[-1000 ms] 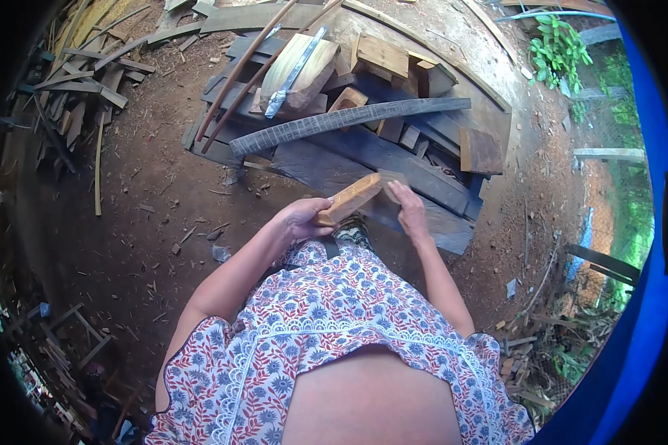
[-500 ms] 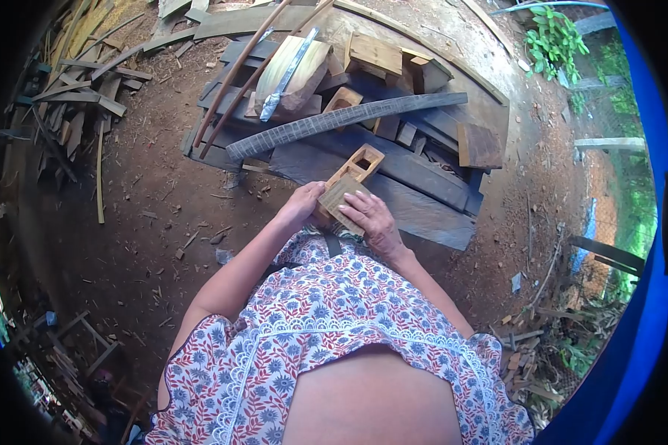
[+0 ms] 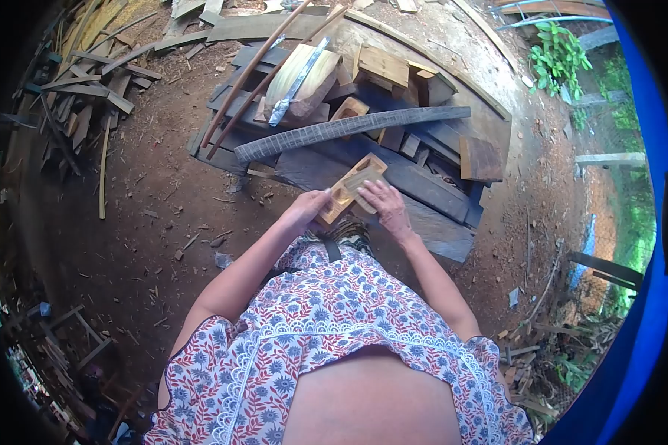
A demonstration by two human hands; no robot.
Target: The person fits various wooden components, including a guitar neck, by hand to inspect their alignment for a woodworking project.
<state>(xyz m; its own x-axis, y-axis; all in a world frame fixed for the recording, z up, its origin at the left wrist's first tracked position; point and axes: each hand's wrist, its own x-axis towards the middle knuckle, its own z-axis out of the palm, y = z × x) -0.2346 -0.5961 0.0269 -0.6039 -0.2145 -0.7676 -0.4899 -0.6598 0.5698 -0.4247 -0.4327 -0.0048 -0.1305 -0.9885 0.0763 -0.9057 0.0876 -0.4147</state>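
Note:
My left hand (image 3: pixel 309 205) grips the near end of a light wooden block (image 3: pixel 338 209) with square hollows cut into it, held slantwise over my lap. Pressed on the block's upper face is a flat, brownish, roughly rectangular piece (image 3: pixel 363 180); its material cannot be made out. The fingers of my right hand (image 3: pixel 385 207) lie over the right edge of that piece and hold it. One hollow shows near my left hand, and part of another shows at the far end. The flat piece hides the block's middle.
A low dark plank table (image 3: pixel 423 222) stands ahead. On it are a curved grey wooden strip (image 3: pixel 349 132), a pale log chunk (image 3: pixel 297 81) with a metal strip, a square block (image 3: pixel 480 158) and thin rods (image 3: pixel 256 74). Scrap wood (image 3: pixel 89 96) lies at left.
My right hand has slid the flat piece away from me along the block, from its near part toward the far end. The near hollow is now uncovered.

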